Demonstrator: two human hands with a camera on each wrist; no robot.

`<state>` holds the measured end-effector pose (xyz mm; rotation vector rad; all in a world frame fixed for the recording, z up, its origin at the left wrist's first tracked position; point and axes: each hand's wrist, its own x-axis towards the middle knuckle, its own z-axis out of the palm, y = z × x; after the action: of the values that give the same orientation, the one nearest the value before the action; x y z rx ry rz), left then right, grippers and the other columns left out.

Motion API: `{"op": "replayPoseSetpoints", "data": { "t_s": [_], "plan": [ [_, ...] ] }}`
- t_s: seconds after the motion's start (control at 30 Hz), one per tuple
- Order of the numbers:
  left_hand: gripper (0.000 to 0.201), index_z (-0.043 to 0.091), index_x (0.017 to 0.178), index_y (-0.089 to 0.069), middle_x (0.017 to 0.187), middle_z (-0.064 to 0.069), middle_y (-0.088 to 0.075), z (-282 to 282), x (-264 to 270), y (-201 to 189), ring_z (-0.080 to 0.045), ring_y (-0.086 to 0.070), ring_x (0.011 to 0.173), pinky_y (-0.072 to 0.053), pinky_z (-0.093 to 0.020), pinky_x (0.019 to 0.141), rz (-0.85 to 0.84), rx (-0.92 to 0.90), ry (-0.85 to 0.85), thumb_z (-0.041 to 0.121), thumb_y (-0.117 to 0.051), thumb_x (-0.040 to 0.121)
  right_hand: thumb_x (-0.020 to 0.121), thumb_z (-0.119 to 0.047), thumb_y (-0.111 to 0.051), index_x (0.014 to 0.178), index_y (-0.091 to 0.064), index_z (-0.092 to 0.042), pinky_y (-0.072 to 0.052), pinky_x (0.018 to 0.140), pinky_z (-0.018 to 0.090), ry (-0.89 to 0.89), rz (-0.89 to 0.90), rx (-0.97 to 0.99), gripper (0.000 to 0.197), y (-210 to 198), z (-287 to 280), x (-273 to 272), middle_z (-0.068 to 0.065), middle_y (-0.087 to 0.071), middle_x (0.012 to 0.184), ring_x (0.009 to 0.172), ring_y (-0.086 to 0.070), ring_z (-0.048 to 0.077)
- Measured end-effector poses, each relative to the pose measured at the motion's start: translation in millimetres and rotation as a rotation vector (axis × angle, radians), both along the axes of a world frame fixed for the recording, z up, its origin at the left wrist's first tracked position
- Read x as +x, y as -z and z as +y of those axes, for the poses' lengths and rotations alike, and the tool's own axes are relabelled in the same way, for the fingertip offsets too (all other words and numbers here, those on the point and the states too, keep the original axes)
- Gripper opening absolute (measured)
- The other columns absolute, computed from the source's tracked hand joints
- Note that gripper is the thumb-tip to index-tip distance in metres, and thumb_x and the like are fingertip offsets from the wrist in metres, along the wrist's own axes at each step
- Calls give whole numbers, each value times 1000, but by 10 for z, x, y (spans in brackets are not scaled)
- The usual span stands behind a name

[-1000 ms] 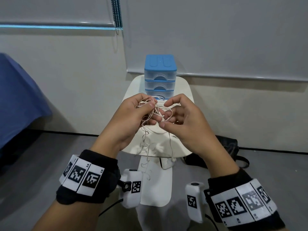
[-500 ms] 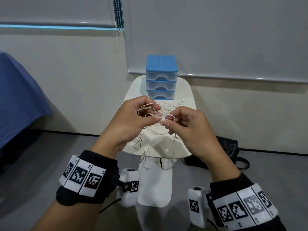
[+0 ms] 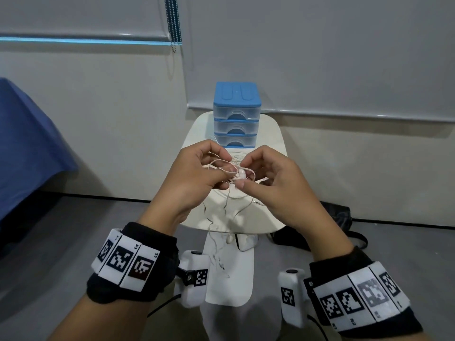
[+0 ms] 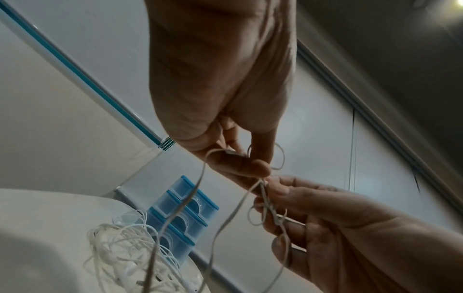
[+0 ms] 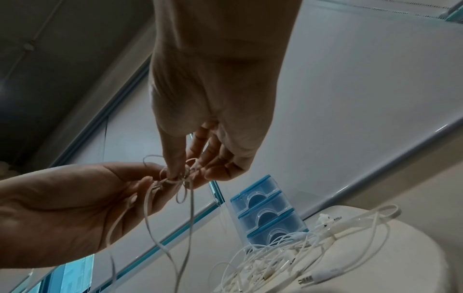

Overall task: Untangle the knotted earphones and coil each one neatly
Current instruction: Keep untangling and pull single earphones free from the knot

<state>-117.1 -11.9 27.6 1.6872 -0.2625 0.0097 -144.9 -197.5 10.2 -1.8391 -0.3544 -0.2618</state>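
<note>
A knotted white earphone cable [image 3: 240, 174] hangs in the air between both hands, above the small white table [image 3: 273, 134]. My left hand [image 3: 225, 169] pinches the cable at the knot between thumb and fingers [image 4: 253, 165]. My right hand [image 3: 242, 179] pinches the same knot [image 5: 181, 181] from the other side with thumb and forefinger [image 5: 172, 168]. Loose strands [image 3: 227, 217] trail down from the knot past the table's near edge. A second tangle of white earphones [image 5: 288, 255] lies on the tabletop, also visible in the left wrist view as a pile [image 4: 125, 253].
A clear three-drawer box with a blue top [image 3: 236, 114] stands at the back of the table against the wall. A black bag [image 3: 337, 217] lies on the floor at the right. A blue cloth [image 3: 29, 143] covers something at the left.
Both hands have come down a little from in front of the drawers. The right hand has shifted its pinch on the knot, and an earbud now shows between the fingertips.
</note>
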Motion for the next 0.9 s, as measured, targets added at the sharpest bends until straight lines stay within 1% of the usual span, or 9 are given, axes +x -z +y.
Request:
{"op": "replayPoseSetpoints", "data": {
  "t_s": [0.07,0.13,0.3,0.43,0.47,0.6,0.7,0.83,0.9],
  "plan": [
    [14,7,92,-69,81,-9,-72,1,1,-18,-16,-70,70,-56,-23,62,19,-2,11,-3,-76,87,85,-8,-81,95,-69,-17,-55,70,36,8,-4,-14,18,0,23,31,4,-71,82,76,-67,26],
    [12,6,93,-69,80,-9,-72,29,5,-65,-22,-74,73,-55,-21,60,48,-6,48,-3,-74,88,89,-7,-77,96,-72,-15,-57,74,41,22,19,10,12,-8,3,57,9,-72,79,72,-70,27],
    [22,6,102,-70,82,-6,-73,125,20,-217,-15,-69,75,-53,-20,64,67,84,201,0,-81,83,91,-1,-73,97,-75,-9,-53,72,35,31,53,52,10,-94,-60,107,18,-72,79,67,-65,18],
    [37,10,112,-73,103,-16,-76,181,37,-287,-18,-67,88,-55,-31,87,65,155,330,4,-85,78,88,1,-75,95,-75,-10,-50,72,35,-19,88,72,13,-179,-103,131,18,-69,79,69,-62,19],
    [37,10,112,-74,102,-15,-77,187,50,-290,-20,-66,88,-55,-33,89,53,170,324,3,-85,78,87,2,-75,94,-75,-9,-49,72,36,-33,89,77,14,-201,-112,132,18,-69,80,71,-61,20],
    [26,7,107,-75,84,-4,-73,171,78,-316,-13,-65,78,-52,-23,76,-5,191,267,0,-81,83,76,-8,-78,91,-77,-10,-50,77,42,-79,100,96,15,-283,-145,122,22,-72,91,78,-61,27],
    [18,6,104,-76,72,7,-68,155,69,-345,-2,-58,66,-43,-13,61,-18,233,278,0,-78,87,76,-11,-79,91,-79,-11,-50,79,43,-83,112,80,14,-326,-165,110,20,-75,93,81,-63,28],
    [9,14,100,-77,71,9,-64,137,69,-374,-5,-53,65,-40,-19,60,-31,275,244,15,-77,91,83,-1,-80,88,-78,-5,-49,71,31,-38,127,59,7,-370,-166,105,24,-73,85,69,-61,19],
    [18,14,99,-75,70,11,-61,121,60,-375,-5,-51,65,-40,-16,61,-39,275,236,22,-82,85,82,-2,-80,85,-77,-5,-48,66,25,6,134,50,5,-384,-148,109,20,-72,77,63,-61,16]
  ]
}}
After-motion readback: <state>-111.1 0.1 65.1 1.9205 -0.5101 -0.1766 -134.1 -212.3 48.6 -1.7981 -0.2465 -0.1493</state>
